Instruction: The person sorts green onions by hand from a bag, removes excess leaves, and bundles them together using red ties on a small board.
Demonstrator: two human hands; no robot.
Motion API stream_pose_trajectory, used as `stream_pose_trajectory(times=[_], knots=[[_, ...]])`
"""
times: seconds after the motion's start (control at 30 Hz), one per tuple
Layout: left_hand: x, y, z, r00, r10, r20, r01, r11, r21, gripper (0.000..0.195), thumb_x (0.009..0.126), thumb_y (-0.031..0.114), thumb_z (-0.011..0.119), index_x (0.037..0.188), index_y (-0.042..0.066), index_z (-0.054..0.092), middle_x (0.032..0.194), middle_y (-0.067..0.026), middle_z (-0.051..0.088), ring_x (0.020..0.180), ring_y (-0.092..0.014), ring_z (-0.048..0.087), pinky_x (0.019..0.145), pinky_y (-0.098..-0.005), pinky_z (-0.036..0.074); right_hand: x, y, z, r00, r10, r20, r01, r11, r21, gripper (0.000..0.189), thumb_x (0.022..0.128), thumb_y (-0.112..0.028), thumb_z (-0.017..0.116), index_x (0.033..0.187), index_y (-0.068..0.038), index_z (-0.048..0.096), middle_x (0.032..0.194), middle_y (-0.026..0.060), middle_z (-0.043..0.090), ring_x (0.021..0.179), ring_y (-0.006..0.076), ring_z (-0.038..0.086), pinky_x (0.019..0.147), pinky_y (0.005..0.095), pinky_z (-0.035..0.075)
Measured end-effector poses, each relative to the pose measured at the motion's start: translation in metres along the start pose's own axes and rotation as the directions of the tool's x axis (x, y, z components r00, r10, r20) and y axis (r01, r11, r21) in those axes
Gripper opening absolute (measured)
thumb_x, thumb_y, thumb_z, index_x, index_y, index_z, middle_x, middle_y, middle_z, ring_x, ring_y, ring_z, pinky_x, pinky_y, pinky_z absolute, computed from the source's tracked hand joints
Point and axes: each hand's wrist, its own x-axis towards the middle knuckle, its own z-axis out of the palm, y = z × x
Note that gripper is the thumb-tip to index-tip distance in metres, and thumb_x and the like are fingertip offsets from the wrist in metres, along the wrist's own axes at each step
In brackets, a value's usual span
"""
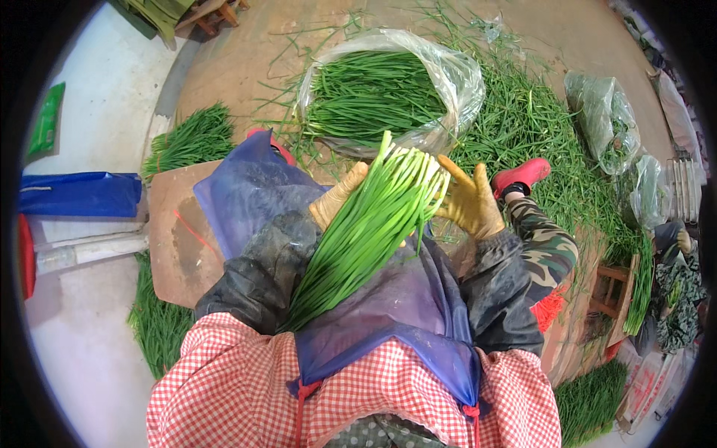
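Note:
A thick bunch of garlic chives (358, 241) lies slantwise above my lap, its pale stem ends pointing up and away from me, its green tips towards my left forearm. My left hand (339, 196), in a dirty yellowish glove, is closed around the bunch's left side; part of its fingers is hidden beneath the stems. At the right of the pale ends, my right hand (470, 199), gloved too, has its fingers spread, the fingertips close to the stems. A blue plastic apron (392, 313) covers my lap under the bunch.
Ahead stands an open clear plastic bag (465, 84) full of chives. Loose chives (538, 123) litter the floor to its right. At left is a board (173, 241) with a red tie (196, 235), with chive bundles (196, 134) nearby. Red ties (548, 308) hang by my right leg; a co-worker (678, 297) sits far right.

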Motion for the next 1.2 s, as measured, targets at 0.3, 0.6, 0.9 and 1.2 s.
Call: stream_pose_trajectory(times=[0.3,0.6,0.9,1.2], knots=[[0.003,-0.007,0.034,0.947,0.133,-0.291,0.052,0.833,0.551,0.050,0.091,0.025,0.069,0.134,0.007,0.050,0.115,-0.0047,0.063,0.099,-0.013,0.063,0.083,-0.0295,0.053,0.018,0.014,0.076,0.906,-0.421,0.043,0.418,0.874,-0.249,0.085,0.086,-0.059,0.061,0.143,0.000,0.039,0.141,0.0208,0.046,0.127,0.0324,0.050,0.105,0.0435,0.042],[0.000,-0.011,0.013,0.961,-0.031,-0.274,0.211,0.721,0.660,0.049,0.097,0.049,0.054,0.122,0.008,0.057,0.103,-0.0004,0.064,0.086,-0.009,0.061,0.074,-0.0254,0.052,0.025,0.019,0.073,0.966,-0.258,0.019,0.258,0.953,-0.157,0.051,0.089,-0.031,0.067,0.127,0.000,0.055,0.137,0.0199,0.052,0.128,0.0331,0.049,0.102,0.0464,0.046],[-0.031,0.022,0.044,0.972,-0.158,-0.174,0.209,0.920,0.331,0.052,0.093,0.025,0.063,0.139,0.006,0.047,0.120,-0.0103,0.065,0.098,-0.016,0.068,0.081,-0.0295,0.058,0.048,-0.049,0.070,0.873,-0.466,-0.140,0.407,0.857,-0.316,0.031,0.089,-0.014,0.064,0.116,0.000,0.058,0.095,0.0104,0.066,0.090,0.0250,0.067,0.084,0.0374,0.056],[-0.045,0.179,0.098,0.732,0.678,0.062,-0.274,0.210,0.938,0.077,0.096,0.038,0.058,0.152,0.001,0.020,0.153,-0.0137,0.031,0.143,-0.020,0.028,0.117,-0.0346,0.023,0.009,-0.227,0.161,0.716,-0.649,0.257,0.555,0.306,-0.773,0.043,0.088,-0.014,0.066,0.126,0.003,0.054,0.088,0.0113,0.068,0.081,0.0192,0.066,0.075,0.0309,0.055]])
